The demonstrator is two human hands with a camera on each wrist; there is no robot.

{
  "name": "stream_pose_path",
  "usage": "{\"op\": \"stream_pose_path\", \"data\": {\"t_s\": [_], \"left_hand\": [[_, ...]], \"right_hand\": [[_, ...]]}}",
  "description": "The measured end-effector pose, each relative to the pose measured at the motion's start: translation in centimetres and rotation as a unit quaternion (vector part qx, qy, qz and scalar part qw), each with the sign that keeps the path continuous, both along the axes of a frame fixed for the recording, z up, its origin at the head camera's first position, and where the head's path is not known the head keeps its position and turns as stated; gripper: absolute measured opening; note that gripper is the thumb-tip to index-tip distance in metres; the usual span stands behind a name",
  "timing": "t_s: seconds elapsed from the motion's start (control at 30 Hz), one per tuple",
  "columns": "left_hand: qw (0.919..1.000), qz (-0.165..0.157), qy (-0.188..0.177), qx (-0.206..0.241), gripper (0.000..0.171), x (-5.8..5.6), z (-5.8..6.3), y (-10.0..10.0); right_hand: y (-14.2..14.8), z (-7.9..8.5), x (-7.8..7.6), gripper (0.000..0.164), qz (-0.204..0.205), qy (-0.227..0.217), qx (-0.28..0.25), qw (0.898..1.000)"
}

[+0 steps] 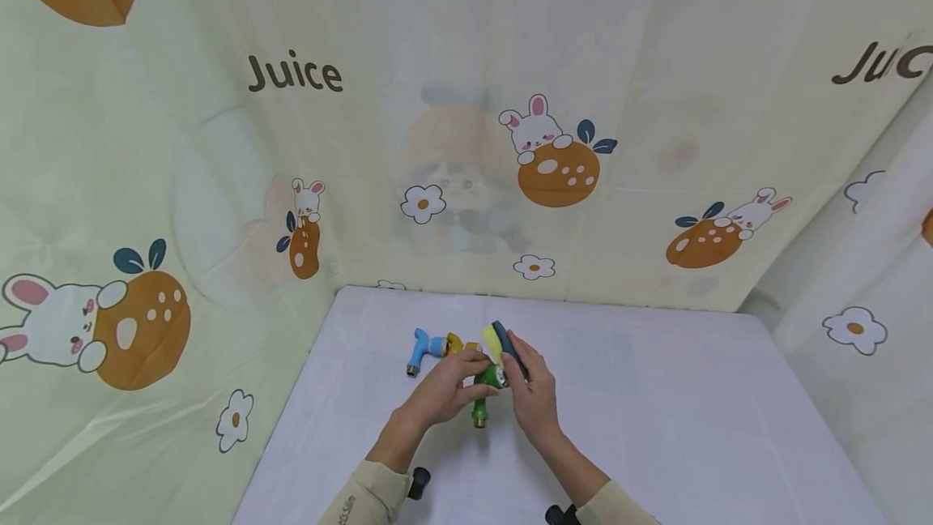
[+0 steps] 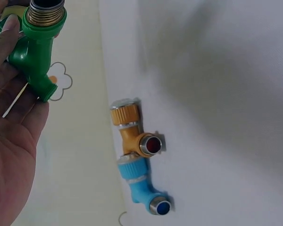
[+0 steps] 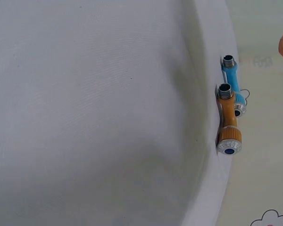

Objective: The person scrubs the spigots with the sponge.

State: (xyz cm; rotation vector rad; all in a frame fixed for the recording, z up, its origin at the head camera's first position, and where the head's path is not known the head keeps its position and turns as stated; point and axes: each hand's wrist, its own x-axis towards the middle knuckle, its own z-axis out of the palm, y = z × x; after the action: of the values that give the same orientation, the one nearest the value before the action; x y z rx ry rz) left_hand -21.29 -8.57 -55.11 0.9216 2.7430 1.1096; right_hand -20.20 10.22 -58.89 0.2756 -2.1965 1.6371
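Note:
My left hand (image 1: 440,389) grips a green tap (image 1: 479,411) with a brass-coloured threaded end, raised over the white table. In the left wrist view the fingers wrap the body of the green tap (image 2: 36,56). Close on the right, my right hand (image 1: 535,399) holds a sponge (image 1: 503,342), yellow on one side and dark on the other, right at the tap's knob end. The right wrist view catches only a sliver of that hand at its right edge. Beyond the left hand lie a blue tap (image 1: 419,352) and an orange tap (image 1: 454,343), the orange one partly hidden.
The white table (image 1: 656,428) extends to both sides of the hands. A cream curtain (image 1: 408,39) printed with rabbits, fruit and flowers rises behind and at the left. In the left wrist view the orange tap (image 2: 128,134) touches the blue tap (image 2: 139,183).

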Motion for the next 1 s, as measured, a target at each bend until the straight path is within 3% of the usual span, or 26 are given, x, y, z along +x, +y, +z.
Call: {"op": "stream_pose_path", "data": {"t_s": [0.47, 0.73, 0.87, 1.0], "left_hand": [[0.9993, -0.009, -0.026, 0.026, 0.042, 0.0, -0.1, -0.3], [0.9965, -0.015, -0.035, 0.075, 0.040, -0.1, 0.9, 0.1], [0.9977, 0.020, -0.035, 0.055, 0.042, -0.2, 1.2, -0.1], [0.9961, 0.072, -0.041, 0.029, 0.053, -0.2, 0.6, -0.6]], "right_hand": [[0.4, -0.5, -0.1, 0.043, -0.012, -0.031, 0.018, 0.999], [0.9, -1.4, -0.1, 0.044, -0.017, -0.062, 0.022, 0.998], [1.1, -1.8, -0.1, 0.046, -0.030, -0.066, 0.015, 0.997], [1.1, -1.7, 0.2, 0.045, -0.032, -0.010, 0.002, 0.999]]}}
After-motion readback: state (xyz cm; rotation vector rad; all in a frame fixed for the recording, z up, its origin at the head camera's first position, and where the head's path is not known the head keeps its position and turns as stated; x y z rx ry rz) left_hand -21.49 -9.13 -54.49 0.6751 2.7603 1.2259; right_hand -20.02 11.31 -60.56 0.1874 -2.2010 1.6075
